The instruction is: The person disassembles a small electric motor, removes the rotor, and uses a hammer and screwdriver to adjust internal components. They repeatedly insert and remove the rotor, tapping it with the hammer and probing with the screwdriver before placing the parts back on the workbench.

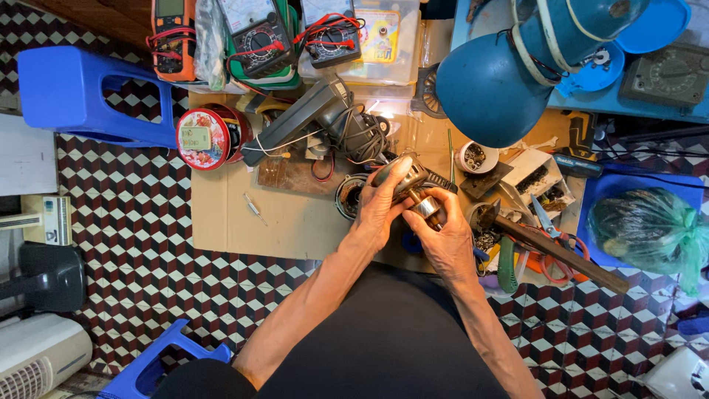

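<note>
Left hand: the left hand (380, 210) wraps its fingers around a rounded grey metal motor housing (397, 174), palm beneath it, thumb over the top; a closed, full grip.
Right hand: the right hand (445, 235) pinches the shiny cylindrical rotor end (426, 206) that sticks out of the housing, fingers narrow and curled tight on it.
Where the work sits: both parts are held up over the cardboard sheet (244, 222), just in front of the person's lap, beside a dark ring-shaped stator (347, 198).
Doing it well: in my judgement, the housing wants to stay steady while the rotor is kept square to its bore, moving along the axis without tilt so that nothing binds.
Nearby: a hammer (550, 247) lies to the right, orange-handled scissors (552, 255) beside it, a blue lamp shade (491, 81) above.
Hidden: the joint between rotor and housing is covered by the fingers; how deep the rotor sits cannot be told.
Unclear: the small cup of parts (475, 157) holds bits too small to identify.
</note>
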Available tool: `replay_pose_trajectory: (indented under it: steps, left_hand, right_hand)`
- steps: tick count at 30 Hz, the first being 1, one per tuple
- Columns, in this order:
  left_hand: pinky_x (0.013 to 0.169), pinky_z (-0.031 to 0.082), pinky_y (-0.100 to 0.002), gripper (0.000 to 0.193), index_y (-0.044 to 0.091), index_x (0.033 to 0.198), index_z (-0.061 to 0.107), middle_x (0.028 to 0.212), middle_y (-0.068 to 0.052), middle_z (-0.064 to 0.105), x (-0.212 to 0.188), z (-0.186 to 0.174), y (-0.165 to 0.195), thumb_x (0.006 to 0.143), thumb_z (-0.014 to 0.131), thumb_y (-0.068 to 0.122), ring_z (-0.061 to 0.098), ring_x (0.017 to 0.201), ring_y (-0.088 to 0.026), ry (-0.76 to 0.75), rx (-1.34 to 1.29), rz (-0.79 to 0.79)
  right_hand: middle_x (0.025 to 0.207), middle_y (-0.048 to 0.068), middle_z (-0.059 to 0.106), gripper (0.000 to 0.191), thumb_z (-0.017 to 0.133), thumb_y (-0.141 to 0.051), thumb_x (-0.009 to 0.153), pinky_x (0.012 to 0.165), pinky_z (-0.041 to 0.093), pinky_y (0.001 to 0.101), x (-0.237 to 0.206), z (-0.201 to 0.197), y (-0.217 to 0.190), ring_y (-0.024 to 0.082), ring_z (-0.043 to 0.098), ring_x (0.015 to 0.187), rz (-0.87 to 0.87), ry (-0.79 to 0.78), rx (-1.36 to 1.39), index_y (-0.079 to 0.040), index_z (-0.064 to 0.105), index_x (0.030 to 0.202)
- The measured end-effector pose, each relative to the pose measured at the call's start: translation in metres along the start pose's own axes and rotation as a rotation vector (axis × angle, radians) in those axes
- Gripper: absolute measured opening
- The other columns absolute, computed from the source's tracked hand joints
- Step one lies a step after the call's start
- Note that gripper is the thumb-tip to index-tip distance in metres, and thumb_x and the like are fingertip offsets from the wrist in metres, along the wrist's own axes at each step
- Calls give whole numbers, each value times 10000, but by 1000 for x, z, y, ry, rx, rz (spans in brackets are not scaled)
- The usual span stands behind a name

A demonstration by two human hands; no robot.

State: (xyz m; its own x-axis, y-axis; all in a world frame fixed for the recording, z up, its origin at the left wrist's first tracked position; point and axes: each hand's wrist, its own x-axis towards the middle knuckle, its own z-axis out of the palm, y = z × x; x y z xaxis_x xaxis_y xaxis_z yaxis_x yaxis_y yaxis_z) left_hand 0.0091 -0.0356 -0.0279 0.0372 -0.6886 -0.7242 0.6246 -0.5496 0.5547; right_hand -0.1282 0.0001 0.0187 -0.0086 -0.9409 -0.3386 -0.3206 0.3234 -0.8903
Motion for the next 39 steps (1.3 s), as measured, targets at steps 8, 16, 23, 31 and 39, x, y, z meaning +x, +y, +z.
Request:
replay_pose_trajectory:
  steps: [8, 16, 23, 31, 39]
  left_hand:
    - [819, 575, -341, 678, 77, 1214, 638, 1034, -53, 678, -2, 7, 1, 716, 862, 480, 660, 939, -156, 42, 29, 60]
    - [838, 583, -343, 720, 73, 1265, 599, 1051, -51, 659, -3, 9, 3, 721, 861, 465, 664, 957, -151, 47, 25, 81]
    - [834, 580, -337, 779, 103, 1318, 539, 1085, -44, 670, 2, 5, -3, 704, 860, 460, 668, 968, -137, 43, 33, 92]
    - [856, 571, -333, 902, 28, 1405, 505, 1115, -55, 650, -1, 6, -7, 710, 866, 477, 658, 997, -143, 34, 33, 119]
    - [860, 560, -348, 1071, 26, 1497, 385, 1146, -82, 645, 3, 9, -13, 669, 874, 498, 653, 1009, -160, 94, 42, 118]
  right_hand:
    - [1103, 110, 768, 527, 813, -222, 846, 845, 576, 284, 5, -4, -4, 135, 728, 1011, 27, 11, 24, -29, 559, 1266]
    - [1142, 152, 748, 529, 806, -209, 850, 879, 585, 310, 4, -2, -4, 179, 731, 1050, 27, -9, 17, -11, 556, 1272]
    - [1029, 148, 786, 536, 793, -237, 831, 809, 564, 286, 2, -5, -8, 166, 736, 929, 137, 30, -55, -25, 574, 1273]
    - [1086, 144, 768, 495, 772, -266, 874, 834, 577, 271, 2, -6, -6, 152, 742, 970, 128, 20, 41, 2, 601, 1254]
    - [1129, 160, 761, 499, 774, -275, 881, 860, 578, 275, 3, -10, -2, 160, 739, 1029, 97, 14, 54, 9, 604, 1253]
